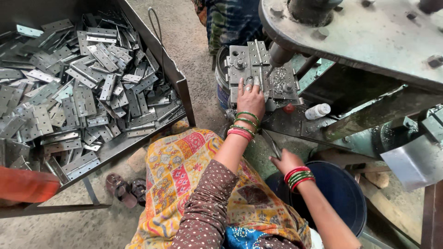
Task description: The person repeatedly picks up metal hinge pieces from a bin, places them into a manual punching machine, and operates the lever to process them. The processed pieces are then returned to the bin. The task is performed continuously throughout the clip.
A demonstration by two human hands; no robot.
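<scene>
My left hand (251,99) reaches forward onto the grey die block (237,69) of a press, its fingertips pinching the lower end of a steel hinge (258,54) that lies open on the block. The press ram (279,55) hangs just right of the hinge. My right hand (284,161) is lower and closer to me, closed around a thin metal lever (272,144) that slants up to the left. Both wrists carry red and green bangles.
A large metal bin (177,83) at the left holds several loose hinges (83,87). A white bottle (317,110) lies on the machine bed. A dark blue bucket (341,193) stands under my right arm. Sandals (124,189) lie on the floor. Another person's patterned cloth (230,23) shows beyond the press.
</scene>
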